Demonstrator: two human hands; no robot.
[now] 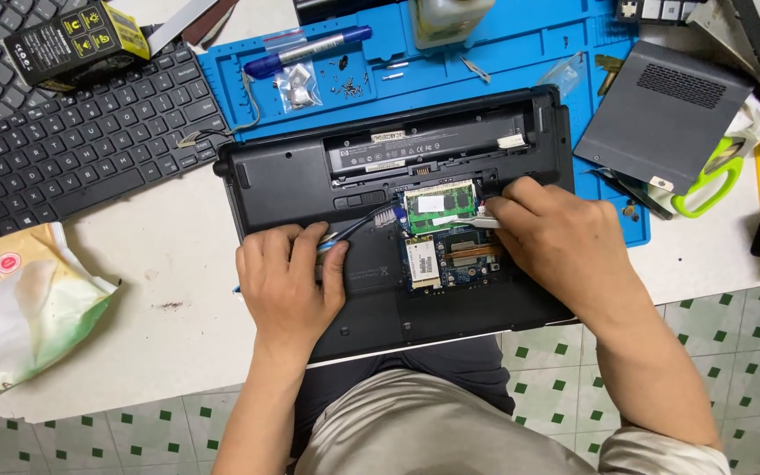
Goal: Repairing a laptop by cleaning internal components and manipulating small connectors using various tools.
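We look down on a black laptop (310,176) lying bottom-up at the centre of a white worktop (178,264), its service hatch open. Our left hand (290,280), at about seven o'clock from the opening, has its fingers curled shut around a small brush (358,227) whose bristles point toward two o'clock, just beside the green memory module (437,205). Our right hand (560,242), at three o'clock from the module, pinches its fingertips together on a thin pale tool at the module's right edge; what exactly it is we cannot tell.

We judge the module light, stiff and fragile: best held by its side edges, away from the chips. The laptop itself looks heavy enough to stay put.

At twelve o'clock lies a blue mat (521,53) with loose screws (349,85) and a pen (310,51). A separate keyboard (72,141) sits at ten o'clock, the removed grey cover (661,114) at two o'clock.
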